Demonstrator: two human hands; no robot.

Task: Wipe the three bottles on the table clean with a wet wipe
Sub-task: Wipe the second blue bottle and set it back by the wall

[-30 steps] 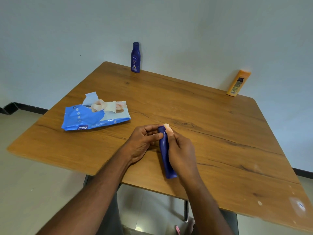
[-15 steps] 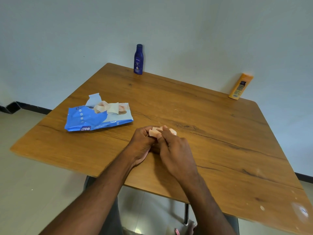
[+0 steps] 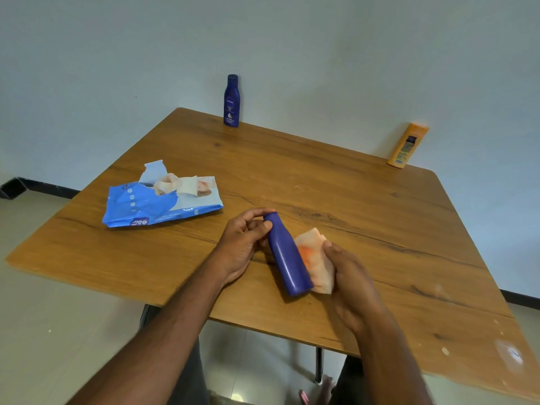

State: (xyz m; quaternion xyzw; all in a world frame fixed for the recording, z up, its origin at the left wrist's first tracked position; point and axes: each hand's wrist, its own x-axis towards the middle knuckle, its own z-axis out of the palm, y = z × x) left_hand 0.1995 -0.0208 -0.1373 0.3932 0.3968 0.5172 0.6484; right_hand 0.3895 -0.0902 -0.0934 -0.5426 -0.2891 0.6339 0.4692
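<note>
Hands work at the near middle of a brown wood-grain table (image 3: 365, 206), seen from the head camera. The left hand (image 3: 242, 244) has its fingers and thumb curled round the capped neck of a plain dark-blue plastic bottle (image 3: 287, 258), which lies tilted with its cap pointing away and to the left and its flat base towards the person. The right hand (image 3: 350, 276) grips a crumpled pale wet wipe with an orange smear (image 3: 315, 258), holding it against the right side of that bottle; the fingertips are hidden under the wipe, so how far they wrap cannot be told. Whether the bottle rests on the tabletop or is held just above it cannot be told either. A second dark-blue bottle with a printed label (image 3: 231, 101) stands upright at the far edge of the table, close to the pale wall (image 3: 292, 39). An orange plastic bottle with a small label (image 3: 407, 145) stands at the far right corner, leaning back against the wall, well apart from the blue one. To the left of the hands lies a blue soft pack of wet wipes (image 3: 152, 206), its flap lifted and a wipe bunched out of the opening.
</note>
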